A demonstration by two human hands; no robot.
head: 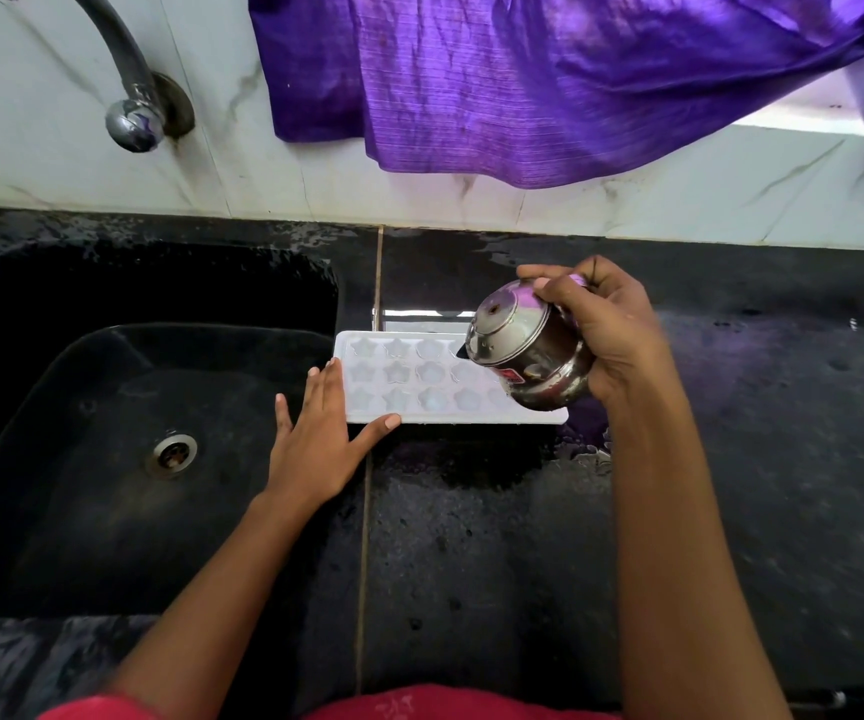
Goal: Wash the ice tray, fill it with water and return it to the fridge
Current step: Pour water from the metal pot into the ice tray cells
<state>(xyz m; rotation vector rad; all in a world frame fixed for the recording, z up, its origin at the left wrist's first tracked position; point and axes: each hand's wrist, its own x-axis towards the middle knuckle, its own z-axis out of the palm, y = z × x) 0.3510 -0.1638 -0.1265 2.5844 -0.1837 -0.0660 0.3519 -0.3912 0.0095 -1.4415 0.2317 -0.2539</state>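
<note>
A white ice tray [419, 379] with star and flower shaped cells lies flat on the wet black counter [471, 537], just right of the sink. My left hand [323, 439] rests open against the tray's near left corner, fingers spread, thumb along its front edge. My right hand [606, 335] grips a small steel pot [523, 348], tipped over the tray's right end with its base facing me. The pot hides the tray's right cells.
A black sink [108, 433] with a round drain [174, 454] lies to the left. A tap [131, 106] juts from the white marble wall above it. A purple curtain [549, 80] hangs over the back wall. Water puddles sit near the tray's right end.
</note>
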